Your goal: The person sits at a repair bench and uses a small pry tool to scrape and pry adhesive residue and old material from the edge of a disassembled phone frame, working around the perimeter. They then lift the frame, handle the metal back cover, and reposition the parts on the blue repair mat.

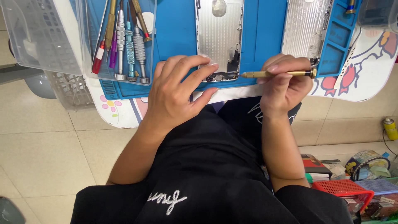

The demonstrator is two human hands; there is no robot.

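My left hand [176, 93] rests on the near end of an opened silver phone housing [219, 37] that lies on a blue work mat [176, 29]; its fingertips press on the housing's lower edge. My right hand [284, 85] grips a gold screwdriver [275, 74] held level, its tip pointing left toward the housing's bottom corner. A second silver phone housing [304, 27] lies on the mat just beyond my right hand.
A clear tray [124, 41] of several screwdrivers sits on the mat's left part. A clear plastic box [37, 37] stands further left. On the tiled floor to the right are a red basket [342, 188], tape rolls [365, 161] and a yellow can [389, 128].
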